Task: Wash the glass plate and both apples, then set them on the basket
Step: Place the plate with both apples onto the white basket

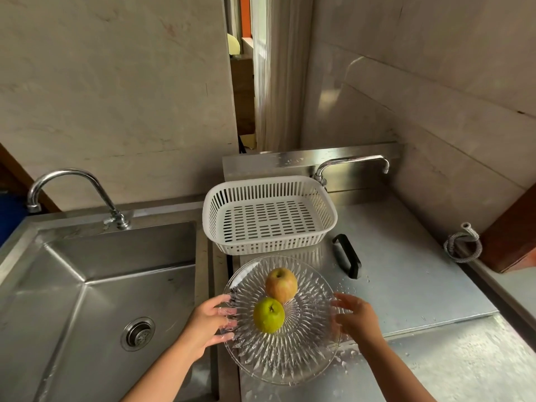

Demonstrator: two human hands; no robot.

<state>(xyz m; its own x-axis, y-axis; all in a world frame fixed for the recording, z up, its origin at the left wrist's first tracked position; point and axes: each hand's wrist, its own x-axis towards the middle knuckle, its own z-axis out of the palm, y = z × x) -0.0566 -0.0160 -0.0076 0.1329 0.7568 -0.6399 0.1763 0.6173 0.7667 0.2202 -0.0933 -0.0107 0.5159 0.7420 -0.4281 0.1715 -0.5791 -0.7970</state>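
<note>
A clear cut-glass plate point(290, 352) sits low over the steel counter, its left edge overhanging the gap beside the sink. On it stand a reddish-yellow apple point(281, 284) and, nearer to me, a green apple point(269, 314). My left hand point(207, 323) grips the plate's left rim, and its fingers show through the glass. My right hand point(355, 317) holds the right rim with fingers spread. The white slotted basket point(261, 248) stands empty just behind the plate.
A deep steel sink point(87, 285) with a curved faucet point(72, 181) lies to the left. On the right are a wet steel cover with a black handle point(346, 255), a second faucet point(351, 163) and a coiled metal hose point(462, 246). Walls close in behind and at the right.
</note>
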